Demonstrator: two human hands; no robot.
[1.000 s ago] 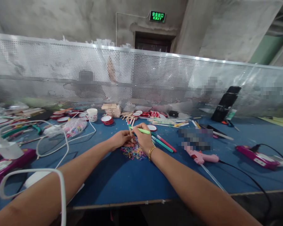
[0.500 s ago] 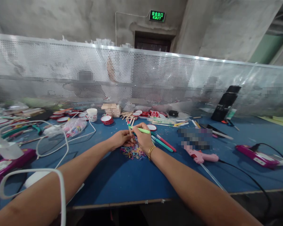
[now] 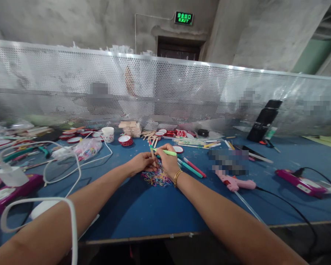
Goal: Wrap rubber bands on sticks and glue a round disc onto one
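Observation:
Between the fingers of my left hand (image 3: 143,163) stands a wooden craft stick (image 3: 152,151), tilted slightly, with red and green colour near its upper end. My right hand (image 3: 167,160) is closed around a light green marker (image 3: 169,152), whose tip meets or nearly meets the stick. Under both hands lies a pile of multicoloured elastic bands or threads (image 3: 157,179). Just right of my right hand, a teal marker (image 3: 191,169) and a red marker (image 3: 195,168) rest on the blue table (image 3: 143,213).
A pink glue gun (image 3: 234,183) with a black cord lies to the right, near a purple power strip (image 3: 300,183). White cables (image 3: 73,221) loop over the left side. Behind are a paper cup (image 3: 107,134), stacked wooden sticks (image 3: 130,129), red-rimmed discs (image 3: 125,140) and a perforated metal screen (image 3: 176,92).
Both hands keep nearly the same place and hold. The coloured part of the stick by the marker's tip looks slightly larger; otherwise only a tiny shift of the view shows.

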